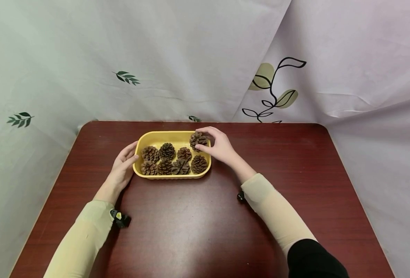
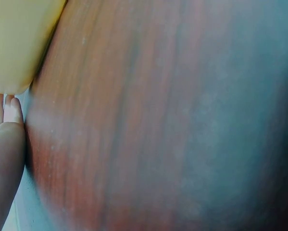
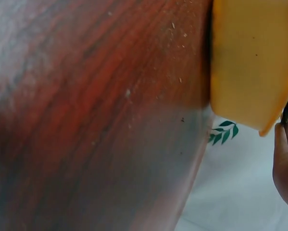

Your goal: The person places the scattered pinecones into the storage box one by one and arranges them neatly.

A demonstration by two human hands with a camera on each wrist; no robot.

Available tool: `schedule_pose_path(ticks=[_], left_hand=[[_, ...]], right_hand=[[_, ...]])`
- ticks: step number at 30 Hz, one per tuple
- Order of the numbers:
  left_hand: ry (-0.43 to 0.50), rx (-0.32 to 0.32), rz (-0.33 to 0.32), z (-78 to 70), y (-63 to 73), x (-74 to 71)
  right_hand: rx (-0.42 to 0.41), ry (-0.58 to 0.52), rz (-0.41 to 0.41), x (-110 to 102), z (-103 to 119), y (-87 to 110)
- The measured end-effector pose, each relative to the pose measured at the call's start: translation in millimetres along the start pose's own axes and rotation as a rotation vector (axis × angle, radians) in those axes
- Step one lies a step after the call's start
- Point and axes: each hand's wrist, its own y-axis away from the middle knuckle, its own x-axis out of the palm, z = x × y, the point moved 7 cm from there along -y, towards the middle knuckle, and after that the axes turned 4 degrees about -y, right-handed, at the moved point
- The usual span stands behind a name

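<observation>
A yellow tray (image 1: 173,136) stands near the table's far edge, holding several brown pine cones (image 1: 167,151). My right hand (image 1: 220,146) grips one pine cone (image 1: 197,140) between thumb and fingers over the tray's far right corner. In the right wrist view, the fingers (image 3: 281,137) are at a dark part of this cone, beside the tray's outer wall (image 3: 252,62). My left hand (image 1: 122,166) rests against the tray's left end, fingers fairly straight and thumb at the rim. Its fingertips (image 2: 8,102) meet the yellow wall (image 2: 18,43) in the left wrist view.
The dark red wooden table (image 1: 191,224) reaches from the tray toward the body. A pale curtain (image 1: 170,58) with leaf prints hangs behind the far edge and down both sides. Each sleeve carries a small black wrist device (image 1: 121,219).
</observation>
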Motion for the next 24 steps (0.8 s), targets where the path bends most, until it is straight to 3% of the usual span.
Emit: schedule_pose_path(ticks=[5, 12, 16, 24], left_hand=[[-0.018, 0.010, 0.007, 1.5, -0.5, -1.6], [0.020, 0.022, 0.017, -0.2, -0.6, 0.3], [-0.008, 0.011, -0.003, -0.7, -0.3, 0.0], [0.000, 0.000, -0.007, -0.6, -0.6, 0.2]], right_hand=[[0.010, -0.002, 0.016, 5.2, -5.3, -1.0], [-0.017, 0.098, 0.017, 5.9, -7.6, -2.1], [-0.045, 0.158, 0.032, 6.9, -5.6, -2.7], [-0.078, 0.208, 0.059, 8.6, -3.9, -4.2]])
